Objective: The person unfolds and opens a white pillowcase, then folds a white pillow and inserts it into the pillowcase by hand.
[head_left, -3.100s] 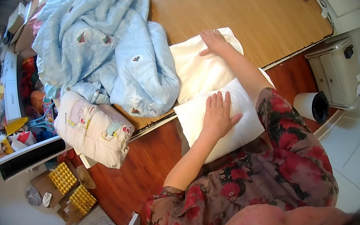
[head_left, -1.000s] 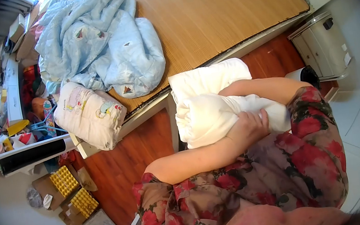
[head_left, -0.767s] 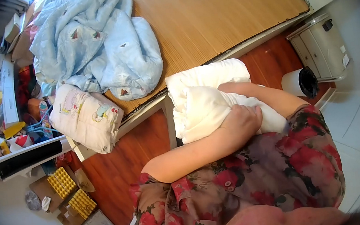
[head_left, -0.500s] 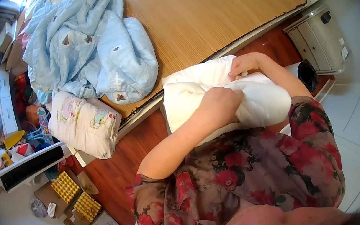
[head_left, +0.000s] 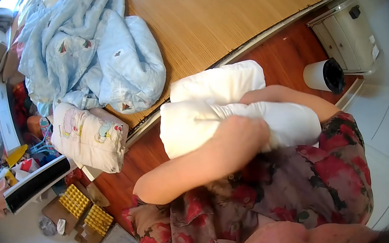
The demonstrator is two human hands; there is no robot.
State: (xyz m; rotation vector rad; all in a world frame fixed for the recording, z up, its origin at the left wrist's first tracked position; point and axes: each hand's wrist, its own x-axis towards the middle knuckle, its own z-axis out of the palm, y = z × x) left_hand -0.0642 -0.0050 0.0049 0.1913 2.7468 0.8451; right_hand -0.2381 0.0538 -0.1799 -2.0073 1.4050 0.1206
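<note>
A white padded quilt [head_left: 193,126] lies bunched in thick folds against my front, with one rolled fold [head_left: 219,82] farther out toward the bed edge. My left hand [head_left: 243,134] reaches across the near fold, its fingers curled into the fabric and slightly blurred. On the far side, my right hand [head_left: 256,96] sits in the gap between the two folds. Its fingers are hidden by the quilt.
A crumpled light-blue quilt [head_left: 95,51] covers the left of the bed's wooden mat [head_left: 219,13]. A folded cartoon-print bundle [head_left: 88,136] rests at the corner. A lined bin [head_left: 318,77] and a cabinet [head_left: 343,46] stand right; egg trays [head_left: 74,200] lie lower left.
The near part of the white quilt has shifted left and toward me, separating from the far fold. My right hand has sunk between the folds; my left hand has moved slightly nearer my body.
</note>
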